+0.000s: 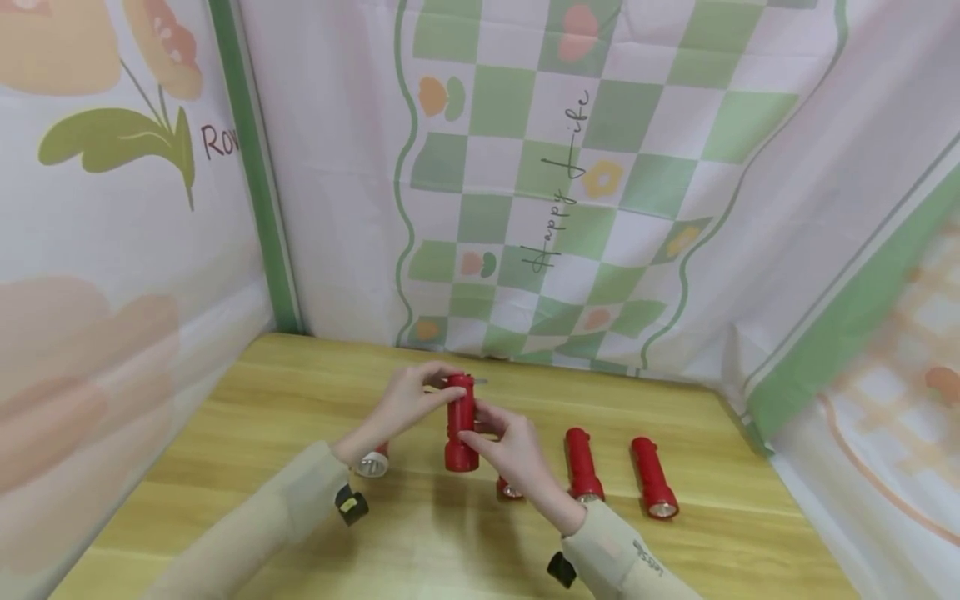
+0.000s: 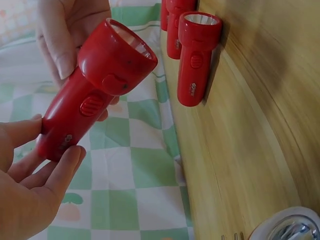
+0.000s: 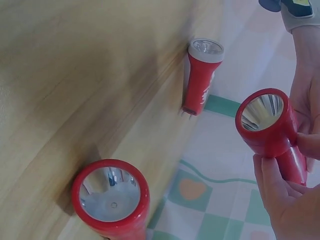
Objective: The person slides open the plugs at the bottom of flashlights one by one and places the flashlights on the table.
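The right hand [image 1: 517, 450], its fingers and thumb pinching, grips a glossy red plastic flashlight [image 1: 461, 417] just behind the flared head. The left hand [image 1: 411, 398] pinches its tail. This held flashlight is raised above the light wood-grain table [image 1: 187, 500]. Right of it, three red cylindrical flashlights [image 1: 581, 461] lie side by side; left of it lies a white-rimmed red flashlight [image 3: 202, 77]. Beyond it hangs a green-and-white checked cloth [image 1: 498, 100].
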A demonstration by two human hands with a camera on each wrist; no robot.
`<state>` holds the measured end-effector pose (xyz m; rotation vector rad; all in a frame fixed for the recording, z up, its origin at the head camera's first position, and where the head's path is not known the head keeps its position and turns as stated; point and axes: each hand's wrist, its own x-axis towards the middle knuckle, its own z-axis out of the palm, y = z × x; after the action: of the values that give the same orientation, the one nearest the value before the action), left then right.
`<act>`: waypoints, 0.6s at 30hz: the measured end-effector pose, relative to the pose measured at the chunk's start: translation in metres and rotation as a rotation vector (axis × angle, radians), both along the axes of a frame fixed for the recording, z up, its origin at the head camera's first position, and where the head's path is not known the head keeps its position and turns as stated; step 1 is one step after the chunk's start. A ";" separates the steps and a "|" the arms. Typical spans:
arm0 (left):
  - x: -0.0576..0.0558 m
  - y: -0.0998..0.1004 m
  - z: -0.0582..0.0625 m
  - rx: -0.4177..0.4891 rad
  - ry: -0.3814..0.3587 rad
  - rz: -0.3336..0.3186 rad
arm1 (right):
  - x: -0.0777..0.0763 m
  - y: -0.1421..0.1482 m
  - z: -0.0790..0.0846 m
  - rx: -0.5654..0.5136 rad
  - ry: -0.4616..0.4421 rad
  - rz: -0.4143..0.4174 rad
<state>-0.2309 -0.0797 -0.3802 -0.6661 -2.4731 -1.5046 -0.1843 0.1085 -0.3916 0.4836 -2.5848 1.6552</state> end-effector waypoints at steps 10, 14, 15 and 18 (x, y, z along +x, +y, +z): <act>-0.011 -0.003 -0.003 -0.029 -0.117 -0.025 | -0.003 -0.001 -0.008 -0.019 -0.049 0.051; -0.016 -0.005 -0.006 -0.018 -0.174 -0.038 | -0.004 -0.002 -0.010 -0.008 -0.079 0.068; -0.018 -0.005 -0.007 -0.011 -0.192 -0.044 | -0.004 -0.002 -0.010 -0.006 -0.086 0.070; -0.022 -0.006 -0.010 -0.006 -0.230 -0.053 | -0.003 -0.003 -0.010 0.010 -0.110 0.071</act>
<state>-0.2531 -0.0859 -0.3905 -0.5933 -2.6465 -1.6801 -0.1870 0.1055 -0.4013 0.5037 -2.6842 1.7393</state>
